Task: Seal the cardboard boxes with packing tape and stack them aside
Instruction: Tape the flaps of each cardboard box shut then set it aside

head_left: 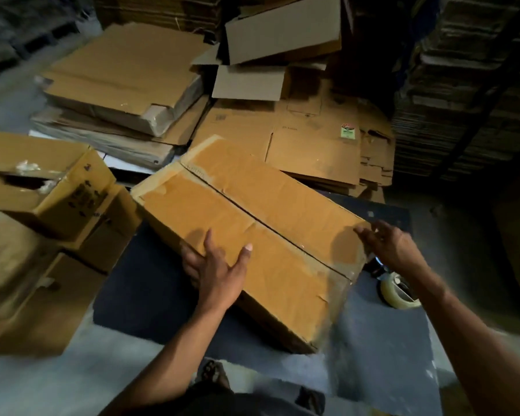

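Observation:
A long brown cardboard box (267, 223) lies on a dark mat (150, 283), its two top flaps closed along a diagonal centre seam. My left hand (215, 267) lies on the box's near left edge, thumb and forefinger spread on top and the other fingers down the side. My right hand (388, 243) reaches to the box's right corner with fingers extended, touching the edge. A roll of clear packing tape (398, 291) sits on the mat under my right forearm.
Several assembled boxes (45, 187) are stacked at the left. Flattened cardboard piles (123, 85) and loose sheets (312, 139) lie behind the box. Tall stacks of flat cardboard (463, 85) rise at the right. My foot (213, 373) shows at the bottom.

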Demonstrator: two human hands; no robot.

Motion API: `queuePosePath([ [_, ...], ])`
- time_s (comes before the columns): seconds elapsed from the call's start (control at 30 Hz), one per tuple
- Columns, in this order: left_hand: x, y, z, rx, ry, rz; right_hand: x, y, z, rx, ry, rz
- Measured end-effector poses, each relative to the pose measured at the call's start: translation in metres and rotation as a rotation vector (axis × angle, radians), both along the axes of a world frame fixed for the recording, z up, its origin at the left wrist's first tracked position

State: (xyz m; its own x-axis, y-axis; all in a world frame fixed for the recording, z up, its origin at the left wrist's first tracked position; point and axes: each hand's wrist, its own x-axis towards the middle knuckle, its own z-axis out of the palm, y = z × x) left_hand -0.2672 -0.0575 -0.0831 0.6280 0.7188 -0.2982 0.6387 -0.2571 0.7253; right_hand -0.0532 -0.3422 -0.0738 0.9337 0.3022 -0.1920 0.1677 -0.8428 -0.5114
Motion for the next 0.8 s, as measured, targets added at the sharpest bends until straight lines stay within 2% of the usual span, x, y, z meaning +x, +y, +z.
queuePosePath([
  [0.03,-0.002,-0.014,-0.002,-0.104,-0.003,0.039,-0.010,-0.005,-0.006,0.042,-0.017,-0.037],
  [0.07,0.001,-0.021,-0.004,-0.129,-0.028,0.081,-0.018,-0.009,-0.015,0.070,-0.063,-0.067],
  [0.13,0.017,-0.016,-0.009,-0.027,-0.056,0.121,-0.030,-0.015,-0.025,0.061,-0.142,-0.095],
  [0.2,0.038,0.004,-0.012,0.039,-0.031,0.066,-0.039,-0.020,-0.024,0.019,-0.129,-0.095],
  [0.3,0.069,0.036,-0.007,0.130,0.040,-0.088,-0.058,-0.028,-0.024,-0.021,-0.076,-0.014],
  [0.37,0.087,0.037,0.005,0.366,0.107,-0.201,-0.068,-0.029,-0.026,-0.018,-0.076,-0.018],
  [0.43,0.094,0.011,0.021,0.585,0.085,-0.363,-0.069,-0.034,-0.024,0.008,-0.067,0.007],
  [0.53,0.071,-0.068,0.024,0.693,0.019,-0.631,-0.056,-0.058,-0.020,0.205,0.039,0.044],
  [0.57,0.057,-0.097,0.016,0.732,0.025,-0.704,-0.046,-0.072,-0.027,0.215,0.038,0.008],
  [0.6,0.044,-0.122,0.005,0.777,0.047,-0.758,-0.033,-0.086,-0.038,0.189,0.013,-0.037],
  [0.67,0.033,-0.154,-0.022,0.862,0.059,-0.797,-0.003,-0.115,-0.064,0.008,0.010,-0.089],
  [0.73,0.033,-0.168,-0.045,0.959,0.054,-0.777,0.024,-0.136,-0.089,-0.190,0.097,-0.011],
  [0.8,0.034,-0.170,-0.054,1.011,0.054,-0.749,0.040,-0.143,-0.103,-0.284,0.170,0.056],
])
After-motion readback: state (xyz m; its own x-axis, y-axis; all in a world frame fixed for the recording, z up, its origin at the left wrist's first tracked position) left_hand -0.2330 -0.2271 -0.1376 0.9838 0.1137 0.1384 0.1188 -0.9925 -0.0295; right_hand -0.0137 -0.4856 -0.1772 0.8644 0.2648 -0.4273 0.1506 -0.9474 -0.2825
